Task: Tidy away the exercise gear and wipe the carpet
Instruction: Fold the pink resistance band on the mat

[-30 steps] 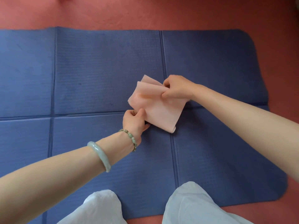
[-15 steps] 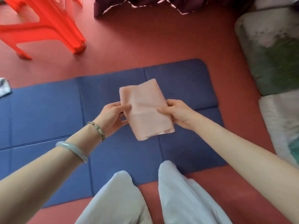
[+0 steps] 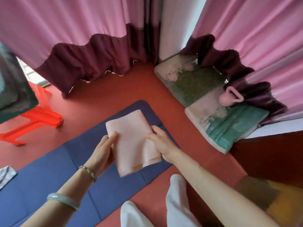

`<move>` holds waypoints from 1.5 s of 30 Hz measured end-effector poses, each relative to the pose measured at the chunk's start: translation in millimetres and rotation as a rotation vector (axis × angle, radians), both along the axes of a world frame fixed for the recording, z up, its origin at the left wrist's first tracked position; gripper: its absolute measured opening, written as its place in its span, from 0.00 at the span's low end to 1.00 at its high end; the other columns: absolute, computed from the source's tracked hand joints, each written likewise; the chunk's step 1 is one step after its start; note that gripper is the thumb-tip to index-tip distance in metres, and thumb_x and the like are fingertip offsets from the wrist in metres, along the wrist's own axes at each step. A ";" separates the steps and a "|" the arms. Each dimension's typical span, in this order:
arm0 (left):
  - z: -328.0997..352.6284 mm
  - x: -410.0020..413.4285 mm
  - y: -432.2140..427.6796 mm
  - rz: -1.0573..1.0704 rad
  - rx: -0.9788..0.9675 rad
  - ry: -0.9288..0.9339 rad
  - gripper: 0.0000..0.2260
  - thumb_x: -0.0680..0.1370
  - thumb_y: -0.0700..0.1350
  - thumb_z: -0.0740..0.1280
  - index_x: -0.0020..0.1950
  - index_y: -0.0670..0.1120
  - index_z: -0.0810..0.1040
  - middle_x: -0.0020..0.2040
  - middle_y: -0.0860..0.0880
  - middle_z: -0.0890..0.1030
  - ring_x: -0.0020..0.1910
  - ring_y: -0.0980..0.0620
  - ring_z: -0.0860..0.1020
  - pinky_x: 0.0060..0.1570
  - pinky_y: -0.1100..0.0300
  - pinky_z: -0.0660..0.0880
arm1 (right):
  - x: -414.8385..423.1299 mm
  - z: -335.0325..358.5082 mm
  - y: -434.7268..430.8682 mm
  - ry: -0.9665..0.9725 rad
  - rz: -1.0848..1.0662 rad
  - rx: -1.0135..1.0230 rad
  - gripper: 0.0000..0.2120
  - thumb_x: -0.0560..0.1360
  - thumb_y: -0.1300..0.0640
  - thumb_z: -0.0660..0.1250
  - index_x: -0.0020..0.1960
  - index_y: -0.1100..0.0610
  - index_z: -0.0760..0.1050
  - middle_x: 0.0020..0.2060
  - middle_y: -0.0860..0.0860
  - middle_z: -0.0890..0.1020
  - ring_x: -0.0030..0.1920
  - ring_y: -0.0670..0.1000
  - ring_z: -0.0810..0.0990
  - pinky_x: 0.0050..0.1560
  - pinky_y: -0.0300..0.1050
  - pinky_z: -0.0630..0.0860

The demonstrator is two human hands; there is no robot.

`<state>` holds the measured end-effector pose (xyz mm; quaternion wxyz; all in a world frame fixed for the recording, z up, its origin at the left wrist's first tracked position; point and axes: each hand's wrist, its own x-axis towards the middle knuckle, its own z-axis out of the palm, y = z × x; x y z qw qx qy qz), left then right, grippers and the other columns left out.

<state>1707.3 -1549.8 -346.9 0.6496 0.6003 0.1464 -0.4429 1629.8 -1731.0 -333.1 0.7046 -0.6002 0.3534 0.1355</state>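
A folded pale pink band (image 3: 132,141) hangs in the air above the blue exercise mat (image 3: 54,176), which lies unfolded on the red carpet (image 3: 105,94). My left hand (image 3: 103,151) grips its left edge, thumb on top. My right hand (image 3: 161,142) pinches its right edge. A pink kettlebell (image 3: 229,96) stands on the cushions at the right.
Two worn green and white cushions (image 3: 193,79) lie along the right wall under pink curtains (image 3: 78,30). A red plastic stool (image 3: 36,117) stands at the left. A small white cloth (image 3: 6,176) lies at the mat's left edge. A dark wooden surface (image 3: 268,154) is at the right.
Both hands lifted the folded pink band off the mat and now hold it up. The view rose from the mat to the curtains and cushions.
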 end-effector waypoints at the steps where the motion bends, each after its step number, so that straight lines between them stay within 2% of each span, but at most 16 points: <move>1: 8.3 0.4 -15.7 -0.060 -0.010 -0.007 0.23 0.75 0.53 0.67 0.62 0.39 0.69 0.57 0.42 0.80 0.53 0.46 0.80 0.46 0.51 0.77 | -6.9 5.7 -15.8 -0.006 -0.054 -0.003 0.17 0.65 0.53 0.64 0.49 0.64 0.72 0.43 0.55 0.78 0.45 0.53 0.77 0.46 0.49 0.71; 4: 23.9 -4.0 -71.4 -0.224 -0.038 -0.028 0.27 0.68 0.46 0.73 0.63 0.40 0.68 0.53 0.40 0.82 0.48 0.44 0.82 0.42 0.55 0.78 | -32.7 13.8 -67.6 0.007 -0.170 -0.007 0.13 0.67 0.54 0.65 0.44 0.63 0.71 0.42 0.55 0.76 0.44 0.51 0.74 0.46 0.47 0.69; 7: 22.5 -15.3 -136.8 -0.270 -0.023 -0.040 0.28 0.63 0.42 0.73 0.60 0.42 0.68 0.47 0.43 0.84 0.43 0.46 0.82 0.42 0.54 0.79 | -62.8 -0.6 -124.2 0.019 -0.273 -0.027 0.18 0.74 0.60 0.63 0.59 0.70 0.66 0.53 0.65 0.77 0.51 0.55 0.77 0.53 0.51 0.72; 10: 7.1 -26.7 -208.4 -0.264 0.006 -0.039 0.28 0.63 0.39 0.72 0.61 0.42 0.68 0.46 0.43 0.84 0.44 0.45 0.81 0.50 0.48 0.76 | -83.9 -11.7 -182.7 0.024 -0.337 -0.019 0.17 0.76 0.60 0.63 0.63 0.64 0.65 0.57 0.45 0.69 0.60 0.53 0.75 0.64 0.57 0.69; 11: 1.5 -30.1 -232.5 -0.257 0.020 -0.032 0.28 0.63 0.39 0.71 0.61 0.41 0.68 0.46 0.43 0.83 0.44 0.45 0.81 0.50 0.47 0.76 | -91.0 -17.0 -203.0 0.019 -0.330 -0.016 0.15 0.74 0.57 0.64 0.60 0.56 0.69 0.57 0.45 0.70 0.57 0.53 0.77 0.61 0.56 0.71; 12: -3.9 -34.0 -257.6 -0.267 0.043 -0.027 0.27 0.63 0.40 0.71 0.61 0.41 0.69 0.47 0.43 0.83 0.45 0.45 0.81 0.49 0.48 0.76 | -98.5 -21.0 -223.4 0.018 -0.319 -0.027 0.12 0.72 0.54 0.65 0.55 0.51 0.73 0.40 0.44 0.75 0.54 0.55 0.79 0.57 0.55 0.73; 13: -8.4 -39.2 -284.4 -0.284 0.060 -0.022 0.27 0.63 0.40 0.70 0.61 0.42 0.69 0.47 0.43 0.83 0.45 0.46 0.81 0.47 0.50 0.77 | -107.0 -25.0 -245.0 0.025 -0.317 -0.056 0.11 0.69 0.51 0.65 0.51 0.49 0.73 0.49 0.58 0.81 0.52 0.56 0.80 0.55 0.55 0.74; 15: -17.3 -48.8 -333.2 -0.316 0.067 -0.016 0.26 0.63 0.41 0.70 0.61 0.41 0.70 0.49 0.43 0.83 0.44 0.47 0.81 0.42 0.54 0.78 | -121.3 -30.9 -288.0 0.052 -0.343 -0.078 0.12 0.68 0.49 0.64 0.50 0.49 0.73 0.46 0.51 0.83 0.50 0.55 0.80 0.52 0.55 0.75; 19: -35.2 -61.1 -431.0 -0.424 0.103 -0.077 0.24 0.64 0.43 0.71 0.58 0.40 0.73 0.47 0.44 0.83 0.43 0.49 0.82 0.40 0.56 0.79 | -146.5 -41.4 -364.0 0.075 -0.507 -0.091 0.07 0.75 0.63 0.63 0.48 0.52 0.74 0.33 0.44 0.81 0.38 0.44 0.78 0.37 0.34 0.72; 21: -45.0 -62.4 -473.5 -0.495 0.120 -0.166 0.21 0.65 0.43 0.73 0.56 0.42 0.74 0.47 0.46 0.83 0.44 0.49 0.82 0.40 0.58 0.78 | -152.6 -54.2 -394.4 0.139 -0.570 -0.057 0.09 0.75 0.62 0.63 0.44 0.48 0.74 0.31 0.43 0.81 0.36 0.43 0.79 0.40 0.43 0.75; 24: -64.3 -56.5 -522.7 -0.637 0.176 -0.328 0.13 0.73 0.40 0.71 0.56 0.48 0.75 0.48 0.49 0.82 0.43 0.52 0.80 0.37 0.64 0.76 | -152.1 -80.5 -427.0 0.197 -0.621 -0.046 0.08 0.65 0.52 0.64 0.44 0.43 0.74 0.41 0.54 0.82 0.45 0.58 0.80 0.47 0.59 0.77; 26: -79.7 -47.7 -550.6 -0.720 0.190 -0.383 0.12 0.75 0.40 0.69 0.58 0.47 0.75 0.46 0.47 0.82 0.41 0.51 0.80 0.36 0.64 0.77 | -148.3 -94.6 -444.9 0.219 -0.698 0.024 0.10 0.65 0.53 0.64 0.46 0.45 0.73 0.47 0.61 0.80 0.44 0.57 0.79 0.43 0.56 0.75; 30: -108.4 -29.8 -599.8 -0.828 0.216 -0.411 0.13 0.75 0.39 0.68 0.57 0.51 0.73 0.43 0.51 0.81 0.38 0.55 0.80 0.35 0.68 0.77 | -130.6 -120.9 -477.1 0.224 -0.813 0.145 0.11 0.74 0.65 0.60 0.50 0.50 0.72 0.42 0.53 0.79 0.41 0.53 0.78 0.40 0.50 0.75; 36: -194.1 -4.8 -655.7 -0.894 0.288 -0.437 0.13 0.75 0.39 0.68 0.60 0.43 0.75 0.46 0.48 0.80 0.38 0.57 0.78 0.36 0.72 0.76 | -98.9 -212.4 -513.5 0.313 -0.959 0.120 0.07 0.71 0.61 0.63 0.46 0.51 0.72 0.44 0.58 0.79 0.42 0.56 0.78 0.42 0.53 0.75; 39: -257.8 2.9 -679.8 -0.981 0.311 -0.421 0.14 0.75 0.40 0.68 0.60 0.43 0.76 0.50 0.48 0.80 0.46 0.52 0.78 0.46 0.62 0.76 | -95.1 -298.0 -525.1 0.361 -0.975 0.037 0.10 0.63 0.55 0.63 0.44 0.48 0.72 0.49 0.61 0.80 0.47 0.61 0.81 0.46 0.61 0.80; 45: -384.0 -0.5 -707.9 -0.952 0.358 -0.551 0.14 0.71 0.36 0.67 0.57 0.43 0.80 0.50 0.46 0.82 0.46 0.51 0.79 0.48 0.60 0.74 | -79.8 -421.8 -553.9 0.406 -1.037 0.026 0.09 0.63 0.56 0.64 0.44 0.52 0.72 0.47 0.57 0.79 0.50 0.60 0.80 0.51 0.62 0.78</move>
